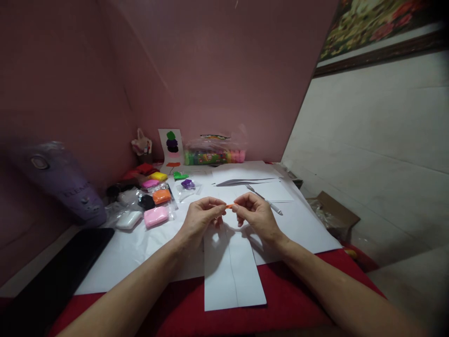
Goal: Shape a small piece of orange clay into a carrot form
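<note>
A small orange piece of modelling clay (229,206) is stretched between my two hands above the middle of the table. The fingertips of my left hand (205,216) pinch its left end. At its other end, the thumb and forefinger of my right hand (255,215) are closed on it. Beneath them lies a white paper strip (231,276) with a line drawn lengthwise. An orange clay packet (162,196) and a pink clay packet (156,216) lie left of my hands. Just beyond my right hand is a fork (264,199).
White sheets (301,224) cover much of the red cloth (291,290). A black phone-like slab (59,281) and a purple tumbler (66,182) stand left. At the back are a colour-swatch card (163,140) and a bag of clay (213,157). A cardboard box (336,215) sits right.
</note>
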A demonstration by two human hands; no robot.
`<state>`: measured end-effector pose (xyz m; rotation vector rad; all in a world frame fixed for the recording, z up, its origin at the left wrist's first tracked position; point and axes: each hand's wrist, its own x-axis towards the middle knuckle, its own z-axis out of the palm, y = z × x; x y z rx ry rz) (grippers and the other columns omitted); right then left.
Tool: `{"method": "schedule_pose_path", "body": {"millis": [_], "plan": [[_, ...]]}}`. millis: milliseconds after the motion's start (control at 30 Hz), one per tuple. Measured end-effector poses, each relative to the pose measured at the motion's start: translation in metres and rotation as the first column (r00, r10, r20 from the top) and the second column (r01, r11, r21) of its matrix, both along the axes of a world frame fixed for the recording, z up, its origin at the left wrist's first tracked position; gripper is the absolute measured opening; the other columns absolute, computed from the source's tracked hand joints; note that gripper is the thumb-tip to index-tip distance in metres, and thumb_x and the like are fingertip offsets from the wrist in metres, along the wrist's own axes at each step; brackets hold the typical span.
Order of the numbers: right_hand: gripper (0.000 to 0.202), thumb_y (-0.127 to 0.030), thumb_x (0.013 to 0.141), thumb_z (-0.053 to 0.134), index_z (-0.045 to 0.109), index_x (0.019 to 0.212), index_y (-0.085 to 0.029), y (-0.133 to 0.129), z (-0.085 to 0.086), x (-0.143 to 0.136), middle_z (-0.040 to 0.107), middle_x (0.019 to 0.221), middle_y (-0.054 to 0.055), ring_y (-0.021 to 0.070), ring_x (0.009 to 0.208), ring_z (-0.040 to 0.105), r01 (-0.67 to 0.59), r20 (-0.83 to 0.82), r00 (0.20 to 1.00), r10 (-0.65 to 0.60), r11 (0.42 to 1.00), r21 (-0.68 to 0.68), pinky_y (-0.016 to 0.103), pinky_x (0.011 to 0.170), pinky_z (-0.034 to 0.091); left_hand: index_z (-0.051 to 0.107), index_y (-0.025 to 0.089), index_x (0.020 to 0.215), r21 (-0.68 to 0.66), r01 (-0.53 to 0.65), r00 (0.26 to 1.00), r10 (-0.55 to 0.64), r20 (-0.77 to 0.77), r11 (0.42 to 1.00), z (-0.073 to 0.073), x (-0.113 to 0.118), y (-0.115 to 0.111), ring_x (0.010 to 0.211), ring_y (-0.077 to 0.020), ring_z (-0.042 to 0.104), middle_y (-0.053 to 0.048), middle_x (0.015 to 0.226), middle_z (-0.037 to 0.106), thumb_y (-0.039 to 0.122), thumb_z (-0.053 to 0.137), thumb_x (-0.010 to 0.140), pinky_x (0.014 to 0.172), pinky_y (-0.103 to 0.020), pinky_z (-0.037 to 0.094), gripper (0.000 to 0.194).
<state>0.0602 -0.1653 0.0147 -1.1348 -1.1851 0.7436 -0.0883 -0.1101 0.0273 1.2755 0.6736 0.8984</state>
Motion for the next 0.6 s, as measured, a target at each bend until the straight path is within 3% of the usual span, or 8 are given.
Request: {"method": "schedule_pose_path", "body": {"millis": [200, 400, 600], "plan": [[0.020, -0.035, 0.073, 0.069, 0.060, 0.072, -0.017, 0.0004, -0.0034, -0.0015, 0.057, 0.058, -0.003, 0.0094, 0.049, 0.053, -0.019, -0.009, 1.000, 0.019, 1.000, -0.012, 0.023, 0.045, 0.047, 0.066, 0.012, 0.076, 0.034, 0.117, 0.992, -0.118, 0.039, 0.993, -0.0048, -0.0012, 0.0017, 0.047, -0.0097, 0.054, -0.002, 0.062, 0.063, 0.032, 0.079, 0.060, 0.048, -0.024, 0.043, 0.030], [0.019, -0.035, 0.084, 0.060, 0.065, 0.082, -0.016, -0.0009, -0.0078, -0.0018, 0.062, 0.066, 0.000, 0.0114, 0.058, 0.057, -0.110, 0.078, 0.991, 0.107, 0.993, 0.031, 0.025, 0.054, 0.050, 0.064, 0.010, 0.080, 0.034, 0.117, 0.992, -0.115, -0.044, 0.993, -0.0031, 0.0003, 0.0001, 0.043, -0.0091, 0.053, -0.003, 0.063, 0.065, 0.036, 0.078, 0.061, 0.044, -0.022, 0.039, 0.035], [0.021, -0.037, 0.081, 0.064, 0.065, 0.084, -0.017, -0.0041, -0.0071, -0.0033, 0.066, 0.074, 0.002, 0.0142, 0.069, 0.062, -0.141, 0.121, 0.983, 0.135, 0.989, 0.042, 0.026, 0.056, 0.051, 0.065, 0.010, 0.072, 0.034, 0.089, 0.993, -0.086, -0.076, 0.995, 0.0003, 0.0000, -0.0014, 0.042, -0.0081, 0.050, -0.001, 0.054, 0.061, 0.035, 0.078, 0.061, 0.042, -0.020, 0.036, 0.030]]}}
